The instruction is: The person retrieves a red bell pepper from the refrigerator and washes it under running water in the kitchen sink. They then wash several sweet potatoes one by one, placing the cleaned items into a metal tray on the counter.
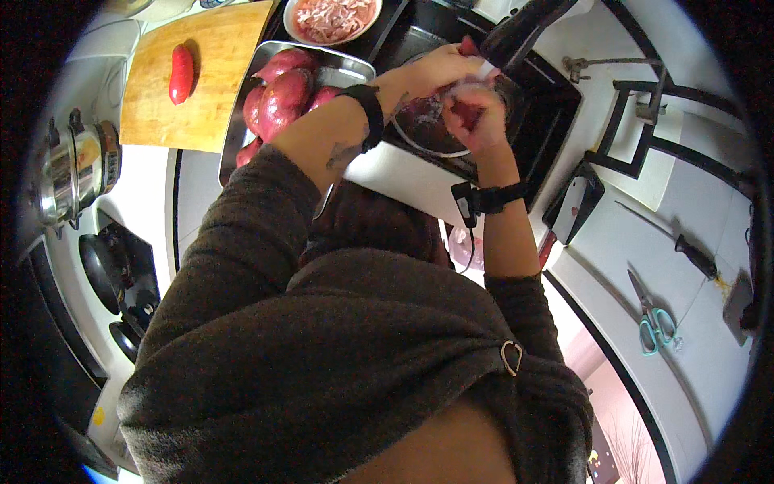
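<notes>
My left hand (448, 63) reaches over the black sink, under the dark faucet (526, 33). Beside it, my right hand (487, 121) is curled with something dark red in its palm. Water seems to run over both hands, and blur hides what the left fingers touch. Below them a round metal-rimmed bowl (432, 148) sits in the sink, with water and dark red bits in it. To the left, a steel tray (344, 74) carries several shiny red onions (284, 103).
A wooden cutting board (145, 103) bears a long red vegetable (181, 74). Behind the tray stands a bowl (290, 27) of pink-white sliced meat. Scissors (652, 323), a sharpening steel (680, 245) and a cleaver (569, 209) are on the right wall. Steel pots (75, 172) stand left.
</notes>
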Demonstrator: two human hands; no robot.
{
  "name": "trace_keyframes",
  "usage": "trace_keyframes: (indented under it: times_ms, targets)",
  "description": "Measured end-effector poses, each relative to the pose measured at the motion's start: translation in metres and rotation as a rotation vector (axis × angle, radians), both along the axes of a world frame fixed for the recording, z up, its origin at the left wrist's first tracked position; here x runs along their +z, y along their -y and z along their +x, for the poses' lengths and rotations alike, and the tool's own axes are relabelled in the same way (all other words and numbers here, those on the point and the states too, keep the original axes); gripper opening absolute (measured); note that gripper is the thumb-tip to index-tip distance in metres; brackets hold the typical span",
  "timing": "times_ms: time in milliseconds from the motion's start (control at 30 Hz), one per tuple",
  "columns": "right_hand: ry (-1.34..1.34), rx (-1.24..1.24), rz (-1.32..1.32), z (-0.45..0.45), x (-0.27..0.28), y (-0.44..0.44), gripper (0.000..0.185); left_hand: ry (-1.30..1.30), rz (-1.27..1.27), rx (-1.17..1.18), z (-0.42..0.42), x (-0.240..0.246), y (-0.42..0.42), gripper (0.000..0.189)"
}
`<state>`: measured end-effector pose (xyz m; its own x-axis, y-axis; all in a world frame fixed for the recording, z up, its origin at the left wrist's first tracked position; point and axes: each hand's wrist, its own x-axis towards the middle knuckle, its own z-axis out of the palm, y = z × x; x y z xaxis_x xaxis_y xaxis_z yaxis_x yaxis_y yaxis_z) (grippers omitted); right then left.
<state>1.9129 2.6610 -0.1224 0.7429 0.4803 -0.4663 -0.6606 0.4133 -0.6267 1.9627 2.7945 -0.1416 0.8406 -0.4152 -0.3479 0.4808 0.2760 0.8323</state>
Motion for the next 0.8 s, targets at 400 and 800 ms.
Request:
trace_keyframes:
  times_ms: [400,800]
  targets:
    - [0.159,0.175,-0.476,-0.007,0.000,0.004,0.023,-0.189,0.186,0.307,-0.007,-0.015,0.020,0.022]
    - [0.927,0.072,-1.351,-0.028,-0.025,-0.017,0.076,-0.070,0.540,0.514,-0.005,-0.024,0.019,0.039]
